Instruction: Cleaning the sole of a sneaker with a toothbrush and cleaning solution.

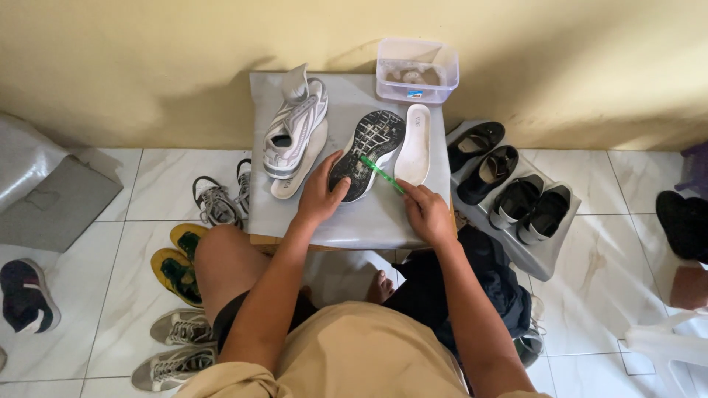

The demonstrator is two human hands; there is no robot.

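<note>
a low table (295,214) covered with a pale grey sheet is seen from above, set against a yellow wall, and everything else is placed relative to it. near the middle of the table an upturned shoe (366,152) is laid with its dark, dirty sole facing up. the left hand (321,193) is pressed on the near end of that sole, fingers spread and curled over its edge, so the shoe is held steady rather than lifted. the right hand (425,211) is closed around the near end of a green toothbrush (381,175), whose far end is laid against the sole of the shoe. just right of the shoe, on the table, a white insole (414,144) is laid lengthwise, touching or nearly touching the shoe's edge. on the left part of the table a white and grey sneaker (295,125) is rested on another pale insole (306,166). at the far right corner of the table a clear plastic tub (417,70) is placed, with something pale inside that cannot be made out. to the right of the table four dark slip-on shoes (512,184) are lined up on a grey tray (542,258). on the tiled floor left of the table a grey pair of sneakers (217,199), a yellow and green pair (179,265) and a beige pair (177,346) are scattered.
</note>
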